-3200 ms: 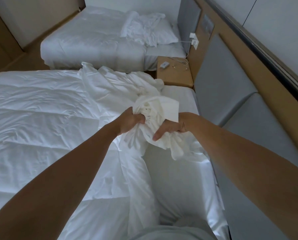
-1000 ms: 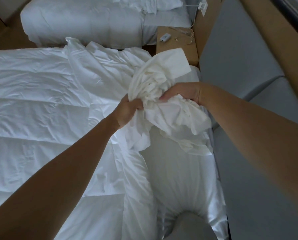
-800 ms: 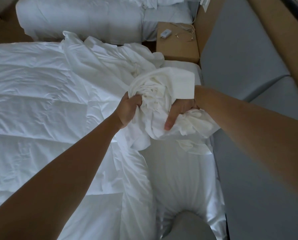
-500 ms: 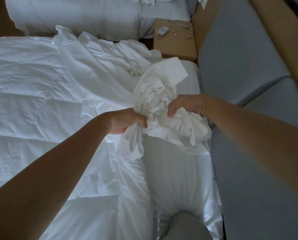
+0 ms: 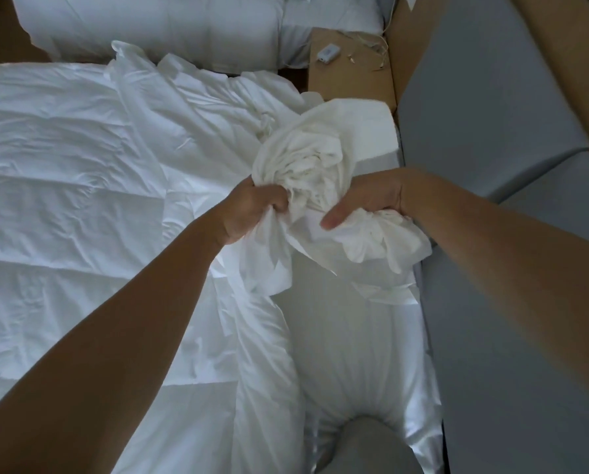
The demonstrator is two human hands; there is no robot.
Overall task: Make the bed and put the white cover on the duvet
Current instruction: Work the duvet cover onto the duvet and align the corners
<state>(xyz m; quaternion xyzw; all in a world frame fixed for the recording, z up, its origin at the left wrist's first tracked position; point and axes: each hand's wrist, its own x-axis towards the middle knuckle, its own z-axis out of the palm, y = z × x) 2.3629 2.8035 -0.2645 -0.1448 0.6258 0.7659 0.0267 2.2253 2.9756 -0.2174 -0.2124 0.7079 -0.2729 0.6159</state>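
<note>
The left hand (image 5: 252, 210) is clenched on a fistful of the cover (image 5: 306, 155), knuckles up, with a tail of cloth hanging below the fist. The right hand (image 5: 371, 196) grasps the same wad from the other side, one digit stretched across the front while the others are buried in the folds. Between the hands the cover is gathered into a loose, crumpled ball held just above the bed (image 5: 364, 354) near its head end; the rest trails off to the left and lies rumpled over the duvet (image 5: 63, 165), which is spread flat over most of the bed. The cover looks thin, light and quite limp: it will sag and fold wherever it is unsupported, and a bunch like this hides its edges. It should not slip much in a full fist, and nothing about it is fragile. The useful holds are likely the corners or the hem of the open end, so the wad probably needs working through until a seam or corner turns up, then each hand can take one and shake the cloth open. Beyond the hands stand a counter (image 5: 351, 77) with a small white device (image 5: 328, 53), a second bed (image 5: 183, 25) and, at right, a grey headboard (image 5: 491, 114).
</note>
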